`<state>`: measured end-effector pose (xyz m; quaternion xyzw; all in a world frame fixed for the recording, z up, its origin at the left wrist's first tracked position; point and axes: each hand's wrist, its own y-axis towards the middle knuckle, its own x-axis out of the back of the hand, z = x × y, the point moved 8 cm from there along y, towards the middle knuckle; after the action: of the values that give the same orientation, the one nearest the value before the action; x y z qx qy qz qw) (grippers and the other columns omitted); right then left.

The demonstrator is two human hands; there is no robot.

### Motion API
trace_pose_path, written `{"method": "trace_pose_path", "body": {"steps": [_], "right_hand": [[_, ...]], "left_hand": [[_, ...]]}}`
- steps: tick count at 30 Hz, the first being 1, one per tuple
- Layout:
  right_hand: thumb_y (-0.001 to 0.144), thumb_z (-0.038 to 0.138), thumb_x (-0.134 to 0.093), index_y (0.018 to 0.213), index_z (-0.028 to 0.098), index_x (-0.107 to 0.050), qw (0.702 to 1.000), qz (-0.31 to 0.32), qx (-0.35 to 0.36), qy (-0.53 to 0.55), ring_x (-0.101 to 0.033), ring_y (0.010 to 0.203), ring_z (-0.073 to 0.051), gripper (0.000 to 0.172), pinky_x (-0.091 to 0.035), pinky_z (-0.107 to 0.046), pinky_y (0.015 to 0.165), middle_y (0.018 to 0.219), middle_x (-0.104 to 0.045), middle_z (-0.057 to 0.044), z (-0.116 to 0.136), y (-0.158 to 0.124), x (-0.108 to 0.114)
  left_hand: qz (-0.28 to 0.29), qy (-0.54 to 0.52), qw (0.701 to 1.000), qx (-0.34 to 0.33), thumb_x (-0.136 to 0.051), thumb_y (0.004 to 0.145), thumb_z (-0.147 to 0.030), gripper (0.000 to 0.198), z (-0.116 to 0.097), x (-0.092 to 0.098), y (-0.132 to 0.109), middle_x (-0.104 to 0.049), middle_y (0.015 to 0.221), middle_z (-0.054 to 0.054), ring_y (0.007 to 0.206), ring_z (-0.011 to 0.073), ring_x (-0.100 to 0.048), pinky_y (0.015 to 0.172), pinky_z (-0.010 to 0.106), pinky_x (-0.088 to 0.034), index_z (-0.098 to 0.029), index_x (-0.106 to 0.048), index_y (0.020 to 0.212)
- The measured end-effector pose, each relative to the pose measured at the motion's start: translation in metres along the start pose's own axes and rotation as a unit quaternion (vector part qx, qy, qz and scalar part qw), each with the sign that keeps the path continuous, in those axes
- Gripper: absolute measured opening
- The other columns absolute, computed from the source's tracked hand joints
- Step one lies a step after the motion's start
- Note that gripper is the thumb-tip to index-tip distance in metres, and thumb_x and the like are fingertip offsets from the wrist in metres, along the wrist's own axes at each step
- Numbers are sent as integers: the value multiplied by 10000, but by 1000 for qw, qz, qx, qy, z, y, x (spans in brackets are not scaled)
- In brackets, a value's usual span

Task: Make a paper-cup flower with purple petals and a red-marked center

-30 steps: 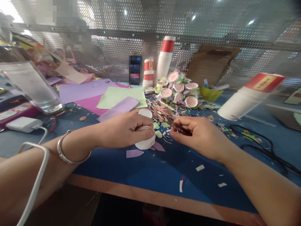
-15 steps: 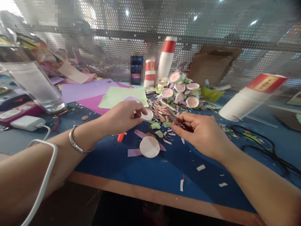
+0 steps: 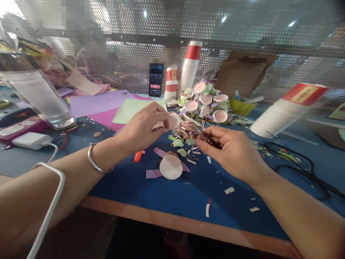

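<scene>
Left hand (image 3: 152, 124) of the person on my feed: thumb and fingers close in on the left edge of a white disc (image 3: 174, 121), pinching it as far as I can make out, since the fingertips cover the contact. Disc is just in front of the scrap pile (image 3: 185, 129), past the green sheet's (image 3: 129, 109) right end. I see a silver bangle (image 3: 95, 160) on that wrist.

Right hand (image 3: 208, 138): fingers wrapped round the scissors (image 3: 198, 130), handles mostly hidden, blades pointing up-left toward the scraps. I can't tell whether the blades are parted.

Between me and the scraps, a second round (image 3: 170, 167) lies flat on the blue table (image 3: 161, 194), purple strips (image 3: 153, 174) sticking out from its edges. Orange bit (image 3: 138, 156) to its upper left.

Beyond the scraps I get a heap of paper flowers (image 3: 205, 102), two cup stacks (image 3: 187, 73) behind it and a phone (image 3: 155, 88) standing beside them. Another stack (image 3: 280, 115) sits far right, near a black cable (image 3: 299, 158). Tall glass (image 3: 51, 97) at left.
</scene>
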<state>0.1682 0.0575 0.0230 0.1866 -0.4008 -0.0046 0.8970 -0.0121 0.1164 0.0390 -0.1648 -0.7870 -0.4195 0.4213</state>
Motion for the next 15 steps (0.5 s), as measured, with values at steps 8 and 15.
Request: {"method": "trace_pose_path", "body": {"steps": [8,15], "right_hand": [[870,538,-731,859,188,-686,982,-42,-80,165,-302,468,-71,353,-191,-260,423,586,-456,63,-15,2,-1],[771,486,-846,803,198,-677,939,-23,-146,310,-300,430,-47,335,-159,-248,389,558,-442,74,-20,-3,-10]], "left_hand": [[-34,26,973,-227,-580,965,-117,153,-51,0,-12,-685,1215,117,1090,205,-642,902,347,-557,-168,-696,1052],[-60,37,962,-265,-564,961,-98,156,-59,6,-17,-683,1220,108,1096,207,-647,907,370,-565,-196,-674,1012]]}}
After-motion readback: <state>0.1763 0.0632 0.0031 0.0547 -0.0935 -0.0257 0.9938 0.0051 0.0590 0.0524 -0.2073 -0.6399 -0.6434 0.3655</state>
